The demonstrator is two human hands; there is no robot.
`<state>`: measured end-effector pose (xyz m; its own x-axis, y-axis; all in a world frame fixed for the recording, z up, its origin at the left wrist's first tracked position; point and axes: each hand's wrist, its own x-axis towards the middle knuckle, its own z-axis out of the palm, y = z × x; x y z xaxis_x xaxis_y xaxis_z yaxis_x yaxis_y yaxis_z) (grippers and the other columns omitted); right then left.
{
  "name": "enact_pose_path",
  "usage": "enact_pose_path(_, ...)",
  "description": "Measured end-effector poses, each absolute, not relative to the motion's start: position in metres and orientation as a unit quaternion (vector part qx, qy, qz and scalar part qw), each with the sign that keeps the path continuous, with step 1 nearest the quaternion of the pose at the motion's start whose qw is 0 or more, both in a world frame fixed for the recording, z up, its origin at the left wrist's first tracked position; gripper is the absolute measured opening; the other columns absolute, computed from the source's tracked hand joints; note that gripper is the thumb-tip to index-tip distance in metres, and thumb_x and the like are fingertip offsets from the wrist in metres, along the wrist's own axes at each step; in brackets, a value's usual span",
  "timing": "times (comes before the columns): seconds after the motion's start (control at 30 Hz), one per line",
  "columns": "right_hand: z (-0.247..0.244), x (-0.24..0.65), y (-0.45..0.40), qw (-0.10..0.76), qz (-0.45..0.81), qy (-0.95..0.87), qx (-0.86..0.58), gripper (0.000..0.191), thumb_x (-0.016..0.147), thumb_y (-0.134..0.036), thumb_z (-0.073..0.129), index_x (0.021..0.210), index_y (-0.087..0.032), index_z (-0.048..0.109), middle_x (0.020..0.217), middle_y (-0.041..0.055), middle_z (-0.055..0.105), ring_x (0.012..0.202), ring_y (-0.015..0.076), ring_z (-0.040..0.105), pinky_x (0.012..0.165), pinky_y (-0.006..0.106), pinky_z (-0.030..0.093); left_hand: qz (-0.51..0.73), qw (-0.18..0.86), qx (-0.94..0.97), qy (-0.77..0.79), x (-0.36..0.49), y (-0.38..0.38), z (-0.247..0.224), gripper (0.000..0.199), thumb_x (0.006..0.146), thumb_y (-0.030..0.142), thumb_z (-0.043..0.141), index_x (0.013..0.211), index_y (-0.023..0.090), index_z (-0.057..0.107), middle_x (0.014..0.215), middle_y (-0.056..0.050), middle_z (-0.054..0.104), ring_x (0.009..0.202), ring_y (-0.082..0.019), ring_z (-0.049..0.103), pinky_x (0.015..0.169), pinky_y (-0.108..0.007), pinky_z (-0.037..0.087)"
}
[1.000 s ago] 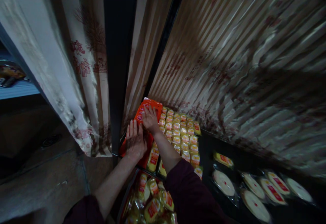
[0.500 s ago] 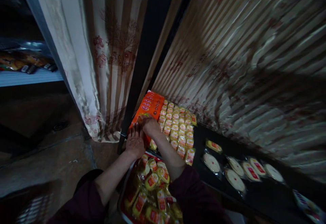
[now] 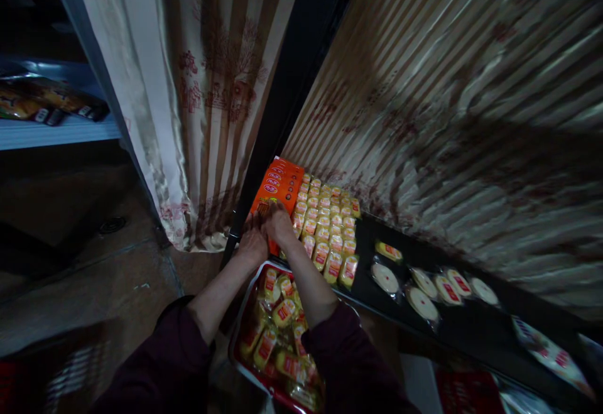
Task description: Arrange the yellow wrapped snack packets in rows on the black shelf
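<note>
On the dark shelf, a row of overlapping orange packets [image 3: 284, 183] stands against the post. My left hand [image 3: 254, 243] lies against the near left end of this row, its fingers stretched out and partly in shadow. My right hand [image 3: 279, 222] is just beside it, fingers bent over the nearest orange packet; the fingertips are partly hidden. To the right of the packets, small yellow-wrapped cakes [image 3: 324, 218] stand in tight rows. Below my forearms, a red tray with a white rim [image 3: 239, 320] holds more loose yellow-wrapped cakes [image 3: 284, 312].
Several flat round wrapped cakes [image 3: 421, 304] and a single yellow-wrapped cake [image 3: 389, 250] lie farther right on the shelf [image 3: 475, 332]. A dark post [image 3: 287, 75] and striped curtains [image 3: 424, 87] rise behind. Packaged food [image 3: 42, 100] sits on a shelf at left.
My left hand has shifted closer to my right hand at the near end of the orange packets. The view has moved slightly, and more of the tray shows.
</note>
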<state>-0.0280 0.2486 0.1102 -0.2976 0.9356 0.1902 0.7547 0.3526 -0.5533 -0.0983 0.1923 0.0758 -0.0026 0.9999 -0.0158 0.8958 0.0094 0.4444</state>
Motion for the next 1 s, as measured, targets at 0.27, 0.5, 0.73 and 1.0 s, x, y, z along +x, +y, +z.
enact_pose_path(0.27,0.118,-0.005,0.204,0.391,0.246,-0.683,-0.566,0.043,0.088,-0.02,0.036,0.124,-0.012,0.058,0.131,0.0118,0.058,0.125,0.0207,0.05,0.11,0.041,0.035,0.143,0.197,0.68,0.692,-0.094,0.193,0.082,0.06,0.088,0.019,0.041,0.145,0.01,0.028,0.155,-0.02,0.014,0.144,-0.032,0.007,0.114,-0.047,0.023)
enact_pose_path(0.5,0.079,0.002,0.129,0.397,0.245,-0.731,-0.499,0.046,0.088,-0.018,0.035,0.129,-0.015,0.054,0.137,0.0098,0.053,0.131,0.0183,0.045,0.112,0.04,0.034,0.115,0.172,0.683,0.701,-0.096,0.192,0.078,0.057,0.091,0.026,0.036,0.146,0.014,0.028,0.157,-0.016,0.01,0.145,-0.031,0.004,0.115,-0.047,0.017)
enact_pose_path(0.73,0.053,0.024,0.093,0.377,0.235,-0.715,-0.54,0.048,0.082,-0.011,0.037,0.125,-0.014,0.059,0.128,0.0127,0.06,0.124,0.0213,0.053,0.107,0.044,0.041,0.101,0.164,0.695,0.693,-0.095,0.19,0.067,0.068,0.084,0.023,0.045,0.148,0.016,0.022,0.157,-0.018,0.003,0.143,-0.036,-0.002,0.114,-0.052,0.012)
enact_pose_path(1.0,0.056,0.022,0.091,0.381,0.249,-0.715,-0.53,0.043,0.086,-0.017,0.039,0.123,-0.016,0.061,0.129,0.0123,0.059,0.123,0.0213,0.053,0.107,0.043,0.042,0.128,0.153,0.69,0.696,-0.09,0.189,0.07,0.058,0.092,0.028,0.035,0.147,0.016,0.024,0.157,-0.018,0.001,0.143,-0.033,-0.006,0.114,-0.053,0.01)
